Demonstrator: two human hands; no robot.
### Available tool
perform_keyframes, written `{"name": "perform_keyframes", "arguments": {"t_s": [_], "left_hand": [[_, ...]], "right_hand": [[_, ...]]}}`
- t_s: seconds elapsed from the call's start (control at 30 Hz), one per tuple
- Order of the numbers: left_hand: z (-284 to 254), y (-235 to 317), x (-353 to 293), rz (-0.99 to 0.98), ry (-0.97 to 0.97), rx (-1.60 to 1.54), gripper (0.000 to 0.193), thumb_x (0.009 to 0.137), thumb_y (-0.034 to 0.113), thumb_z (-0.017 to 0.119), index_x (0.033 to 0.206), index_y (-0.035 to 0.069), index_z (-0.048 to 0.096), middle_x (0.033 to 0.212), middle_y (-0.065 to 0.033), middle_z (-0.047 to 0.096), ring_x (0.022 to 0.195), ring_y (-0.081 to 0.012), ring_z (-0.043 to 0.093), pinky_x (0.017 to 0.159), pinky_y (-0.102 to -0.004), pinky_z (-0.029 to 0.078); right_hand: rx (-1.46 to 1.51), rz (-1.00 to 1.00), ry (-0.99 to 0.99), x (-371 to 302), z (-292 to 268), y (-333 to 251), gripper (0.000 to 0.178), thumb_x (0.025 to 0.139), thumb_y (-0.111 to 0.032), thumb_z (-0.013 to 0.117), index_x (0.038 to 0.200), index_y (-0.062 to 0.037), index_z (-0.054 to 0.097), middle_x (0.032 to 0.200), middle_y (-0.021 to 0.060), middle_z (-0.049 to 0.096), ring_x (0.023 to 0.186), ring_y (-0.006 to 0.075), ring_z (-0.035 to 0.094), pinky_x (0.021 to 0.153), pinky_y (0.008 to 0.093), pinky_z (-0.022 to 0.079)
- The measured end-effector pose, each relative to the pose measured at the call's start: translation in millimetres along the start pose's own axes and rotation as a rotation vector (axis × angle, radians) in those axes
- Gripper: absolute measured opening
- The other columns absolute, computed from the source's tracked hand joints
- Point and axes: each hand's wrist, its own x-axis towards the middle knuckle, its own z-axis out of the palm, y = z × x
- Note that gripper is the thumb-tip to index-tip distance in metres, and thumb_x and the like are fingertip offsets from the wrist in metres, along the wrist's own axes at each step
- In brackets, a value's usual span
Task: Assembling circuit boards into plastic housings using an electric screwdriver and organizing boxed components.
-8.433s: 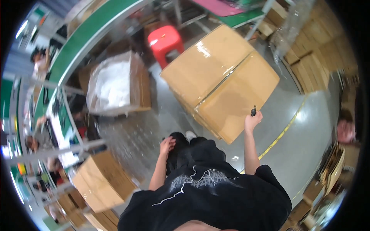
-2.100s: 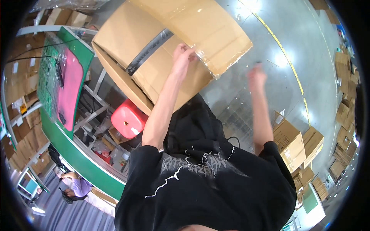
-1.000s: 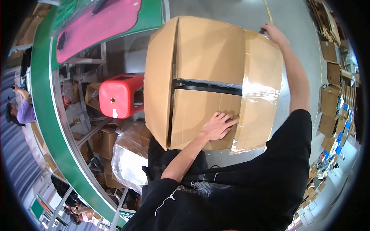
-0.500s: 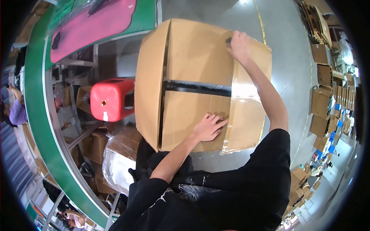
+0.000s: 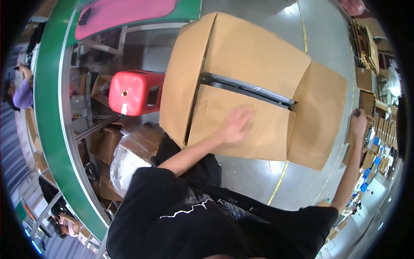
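A large brown cardboard box (image 5: 258,47) stands before me with its top flaps partly apart. Through the gap between the two middle flaps, dark edges and clear plastic wrap (image 5: 241,86) show. The right end flap (image 5: 321,116) is spread outward. Over the near middle flap is my left hand (image 5: 236,125), its fingers smeared by motion; whether it touches the cardboard I cannot tell. My right hand (image 5: 359,124) is stretched far out to the right, away from the box, closed around a small dark object (image 5: 357,113) whose kind is not clear.
A red plastic stool (image 5: 129,93) stands left of the box, beside a green-topped workbench (image 5: 49,121) with a pink mat (image 5: 125,17). Below the stool lies a plastic-wrapped bundle (image 5: 129,159). Stacked cartons (image 5: 366,80) line the right side. People sit at the far left.
My right hand has left the box and swung out to the right with the small dark object. The right end flap has come loose and opened outward. My left hand has lifted or shifted slightly.
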Motion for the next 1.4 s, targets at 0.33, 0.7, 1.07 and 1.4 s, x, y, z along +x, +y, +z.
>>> {"name": "perform_keyframes", "arguments": {"t_s": [0.33, 0.7, 1.07, 1.4], "left_hand": [[-112, -103, 0, -0.538, 0.114, -0.226, 0.088, 0.061, -0.002, 0.045, 0.143, 0.014, 0.018, 0.120, -0.0276, 0.051, 0.119, -0.0361, 0.045, 0.101, -0.0326, 0.034], [-185, -161, 36, -0.297, -0.141, -0.159, 0.083, 0.066, 0.009, 0.058, 0.138, -0.002, 0.020, 0.128, -0.0244, 0.046, 0.121, -0.0314, 0.044, 0.102, -0.0334, 0.034], [-216, -105, 179, 0.276, -0.154, 0.445, 0.061, 0.068, 0.011, 0.069, 0.123, 0.004, 0.042, 0.121, -0.0177, 0.045, 0.121, -0.0340, 0.036, 0.100, -0.0402, 0.033], [-196, -91, 212, 0.809, -0.678, 0.852, 0.105, 0.049, 0.024, 0.081, 0.139, 0.016, 0.027, 0.139, -0.0142, 0.031, 0.128, -0.0338, 0.029, 0.104, -0.0471, 0.026]], "right_hand": [[0.637, 0.492, -0.326, -255, 290, 3, 0.045, 0.091, -0.038, 0.049, 0.085, 0.0060, 0.058, 0.067, 0.0092, 0.057, 0.064, 0.0165, 0.049, 0.059, 0.0350, 0.043], [0.425, 0.463, 0.109, -295, 211, -156, 0.042, 0.084, -0.023, 0.057, 0.116, 0.0036, 0.050, 0.117, 0.0241, 0.053, 0.110, 0.0376, 0.049, 0.091, 0.0423, 0.040], [0.636, 0.041, -0.027, -229, 134, -460, 0.045, 0.068, -0.004, 0.062, 0.113, -0.0046, 0.055, 0.123, 0.0153, 0.048, 0.123, 0.0310, 0.039, 0.105, 0.0423, 0.027], [0.635, 0.330, 0.475, -267, -43, -455, 0.014, 0.070, -0.008, 0.066, 0.080, -0.0076, 0.058, 0.090, 0.0073, 0.055, 0.089, 0.0272, 0.052, 0.080, 0.0375, 0.035]]}}
